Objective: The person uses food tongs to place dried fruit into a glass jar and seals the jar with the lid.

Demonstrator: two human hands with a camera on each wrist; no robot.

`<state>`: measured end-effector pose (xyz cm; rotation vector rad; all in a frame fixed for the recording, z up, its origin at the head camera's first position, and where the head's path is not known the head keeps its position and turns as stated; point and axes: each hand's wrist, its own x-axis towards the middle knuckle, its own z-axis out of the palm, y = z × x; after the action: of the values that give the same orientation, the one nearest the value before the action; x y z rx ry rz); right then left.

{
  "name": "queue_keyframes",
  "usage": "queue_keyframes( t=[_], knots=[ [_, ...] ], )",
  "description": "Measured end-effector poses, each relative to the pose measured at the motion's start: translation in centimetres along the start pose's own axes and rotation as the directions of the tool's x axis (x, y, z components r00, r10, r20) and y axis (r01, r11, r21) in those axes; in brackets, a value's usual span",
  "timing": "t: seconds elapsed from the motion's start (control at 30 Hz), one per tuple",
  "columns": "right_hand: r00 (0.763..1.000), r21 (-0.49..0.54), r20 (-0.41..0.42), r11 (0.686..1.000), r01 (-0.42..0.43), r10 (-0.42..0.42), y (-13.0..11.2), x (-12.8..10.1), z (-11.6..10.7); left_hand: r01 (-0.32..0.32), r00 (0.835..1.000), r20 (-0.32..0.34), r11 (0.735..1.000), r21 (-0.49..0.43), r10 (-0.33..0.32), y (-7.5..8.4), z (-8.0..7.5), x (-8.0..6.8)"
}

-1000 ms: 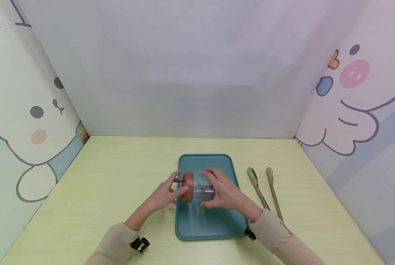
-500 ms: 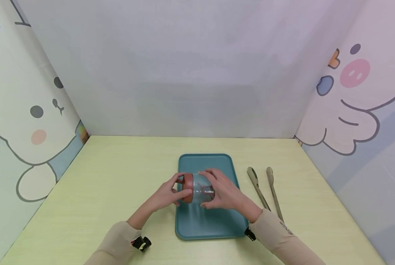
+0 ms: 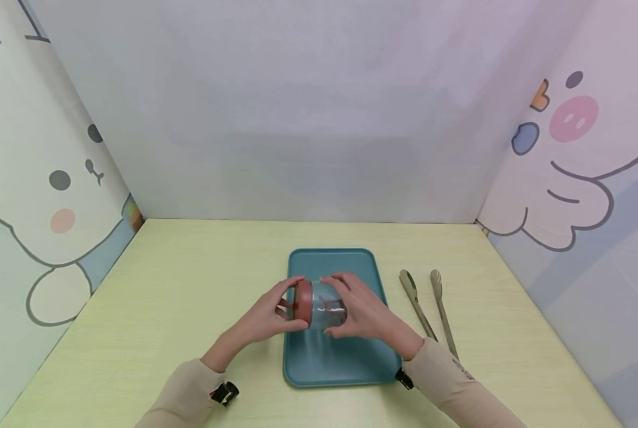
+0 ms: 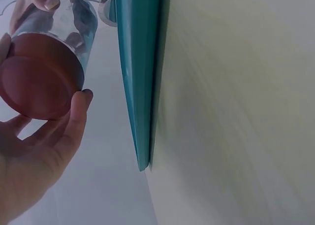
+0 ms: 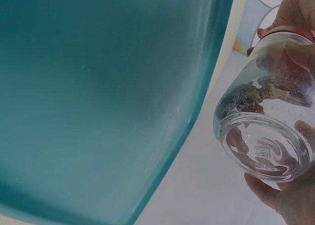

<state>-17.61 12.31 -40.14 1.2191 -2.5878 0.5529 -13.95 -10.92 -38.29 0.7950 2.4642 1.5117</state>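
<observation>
A clear jar (image 3: 325, 306) with a reddish-brown lid (image 3: 302, 303) lies sideways in the air above the teal tray (image 3: 340, 362). My right hand (image 3: 365, 310) grips the jar's body from the right, thumb on the near side and fingers on the far side. On the left, my left hand (image 3: 269, 315) holds the lid's rim between thumb and fingers; the left wrist view shows the lid's (image 4: 39, 82) flat top facing that palm. Dark brownish pieces (image 5: 251, 97) are visible through the jar wall in the right wrist view. The lid sits on the jar's mouth.
To the right of the tray, a metal spoon (image 3: 417, 303) and a metal fork (image 3: 443, 309) lie on the pale wooden table (image 3: 201, 267). The right forearm passes over their lower ends. Cartoon-printed curtains (image 3: 575, 178) border the sides, and a plain pale curtain (image 3: 308, 119) stands behind.
My left thumb has slid down to the lid's near edge, while the fingers have moved onto its far edge. The right hand and the jar have stayed nearly still.
</observation>
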Motion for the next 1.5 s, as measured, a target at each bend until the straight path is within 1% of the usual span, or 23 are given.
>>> queue_keyframes(
  t=[0.03,0.1,0.13,0.2,0.27,0.33,0.4,0.43,0.57,0.73,0.87,0.97,1.13,1.17,1.4,1.5],
  knots=[
    [1.000,-0.001,-0.002,1.000,0.001,-0.001,0.0,0.0,0.0,0.001,1.000,-0.003,1.000,0.003,-0.001,-0.3,0.1,0.1],
    [1.000,-0.002,-0.006,1.000,0.001,-0.001,0.0,0.0,0.0,0.028,1.000,-0.012,1.000,-0.006,-0.028,-1.1,0.3,0.3],
    [1.000,-0.002,-0.011,1.000,0.002,-0.002,0.0,0.0,0.0,0.054,0.998,-0.017,0.998,-0.019,-0.054,-1.5,0.4,0.4],
    [1.000,-0.003,-0.020,1.000,0.005,-0.005,0.0,0.0,0.0,0.129,0.991,-0.029,0.989,-0.071,-0.131,-2.3,0.6,0.7],
    [1.000,-0.004,-0.029,1.000,0.009,-0.009,0.0,0.0,-0.1,0.209,0.976,-0.026,0.968,-0.140,-0.214,-2.8,0.7,0.9],
    [0.999,-0.008,-0.031,1.000,0.010,-0.010,0.1,0.0,0.0,0.262,0.963,-0.011,0.942,-0.209,-0.270,-2.8,0.8,1.0],
    [1.000,-0.011,-0.027,1.000,0.011,-0.011,0.1,0.0,0.0,0.288,0.955,0.006,0.924,-0.250,-0.296,-2.7,0.8,1.1],
    [1.000,-0.014,-0.024,1.000,0.010,-0.011,0.1,0.0,0.0,0.293,0.954,0.014,0.920,-0.259,-0.299,-2.6,0.9,1.1],
    [1.000,-0.021,-0.017,1.000,0.009,-0.009,0.1,-0.1,0.0,0.280,0.958,0.014,0.921,-0.271,-0.287,-2.5,0.9,1.0],
    [1.000,-0.025,-0.019,1.000,0.012,-0.013,0.0,-0.1,-0.2,0.250,0.966,-0.001,0.930,-0.271,-0.260,-2.6,0.9,0.9],
    [0.999,-0.038,-0.028,0.999,0.022,-0.024,-0.1,-0.1,-0.3,0.207,0.975,-0.024,0.950,-0.236,-0.219,-2.9,1.0,1.0],
    [0.998,-0.046,-0.042,0.998,0.034,-0.036,-0.1,-0.1,-0.4,0.162,0.984,-0.046,0.965,-0.205,-0.175,-3.2,1.1,0.9],
    [0.997,-0.048,-0.051,0.997,0.054,-0.056,0.0,0.0,-0.4,0.098,0.991,-0.074,0.979,-0.177,-0.113,-3.2,1.3,0.7],
    [0.997,-0.047,-0.050,0.997,0.055,-0.057,0.0,0.0,-0.4,0.095,0.991,-0.076,0.979,-0.178,-0.110,-3.0,1.3,0.7],
    [0.998,-0.054,-0.037,0.998,0.044,-0.046,0.0,0.1,-0.2,0.100,0.991,-0.066,0.979,-0.175,-0.113,-0.3,0.7,0.2],
    [0.998,-0.042,-0.044,0.998,0.045,-0.047,0.1,0.1,-0.2,0.096,0.992,-0.070,0.984,-0.152,-0.107,-0.1,0.6,0.2]
  ],
)
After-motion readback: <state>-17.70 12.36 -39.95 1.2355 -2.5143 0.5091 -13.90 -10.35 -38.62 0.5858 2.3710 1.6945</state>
